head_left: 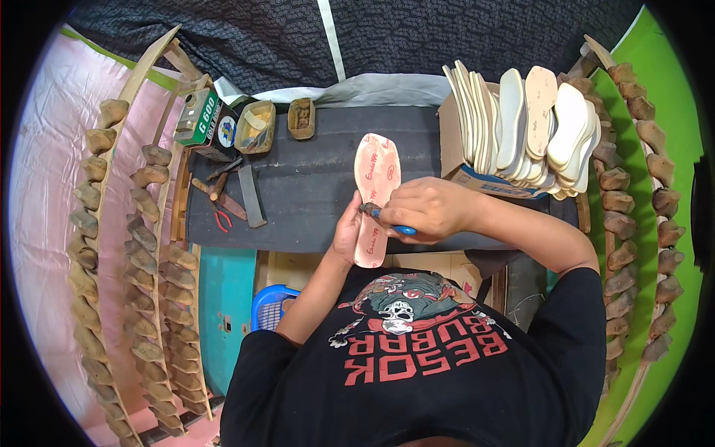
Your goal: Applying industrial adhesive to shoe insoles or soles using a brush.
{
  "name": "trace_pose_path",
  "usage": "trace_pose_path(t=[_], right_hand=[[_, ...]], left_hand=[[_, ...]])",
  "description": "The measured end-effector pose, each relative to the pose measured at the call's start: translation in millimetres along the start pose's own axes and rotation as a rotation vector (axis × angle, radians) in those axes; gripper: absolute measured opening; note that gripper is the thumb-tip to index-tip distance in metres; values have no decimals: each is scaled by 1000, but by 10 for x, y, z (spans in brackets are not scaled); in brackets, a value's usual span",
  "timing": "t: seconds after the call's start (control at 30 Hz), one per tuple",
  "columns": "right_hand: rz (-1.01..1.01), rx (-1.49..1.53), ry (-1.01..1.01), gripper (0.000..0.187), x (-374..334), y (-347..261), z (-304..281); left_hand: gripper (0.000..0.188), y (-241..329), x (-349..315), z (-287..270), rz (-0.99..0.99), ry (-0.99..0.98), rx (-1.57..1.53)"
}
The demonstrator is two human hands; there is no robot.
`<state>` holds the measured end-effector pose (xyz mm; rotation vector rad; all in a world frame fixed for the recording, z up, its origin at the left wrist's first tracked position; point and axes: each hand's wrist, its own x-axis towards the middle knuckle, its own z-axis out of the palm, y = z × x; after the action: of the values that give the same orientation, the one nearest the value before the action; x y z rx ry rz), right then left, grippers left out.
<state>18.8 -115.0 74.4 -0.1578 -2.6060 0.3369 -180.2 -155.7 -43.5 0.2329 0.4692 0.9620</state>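
A pale pink insole (380, 167) with red print is held upright in front of my chest, over the near edge of the dark bench. My left hand (346, 229) grips its left edge at the narrow waist, thumb against the face. My right hand (428, 208) is closed around a blue-handled tool (404, 229) that looks like pliers. Its dark metal head rests against the insole near the left fingers. The jaws are too small to make out clearly.
A cardboard box (452, 138) packed with insoles stands at the bench's right. At left are a tin (197, 115), two small containers (302, 119), a flat metal blade (252, 197), a hammer (218, 186) and red-handled pliers (222, 217). Racks of wooden shoe lasts (622, 223) flank both sides.
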Motion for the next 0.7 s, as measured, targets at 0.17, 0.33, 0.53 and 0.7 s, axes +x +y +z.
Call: trace_pose_path(t=[0.17, 0.33, 0.53, 0.7], right_hand=[[117, 14, 260, 20, 10, 331, -239], [153, -49, 379, 22, -95, 412, -330], [-168, -116, 188, 33, -178, 86, -114], [-221, -76, 113, 29, -260, -158, 7]], left_hand=[[57, -187, -24, -161, 16, -231, -62], [60, -374, -76, -107, -18, -252, -77], [60, -403, -136, -129, 18, -152, -45], [57, -247, -199, 312, -31, 14, -134]])
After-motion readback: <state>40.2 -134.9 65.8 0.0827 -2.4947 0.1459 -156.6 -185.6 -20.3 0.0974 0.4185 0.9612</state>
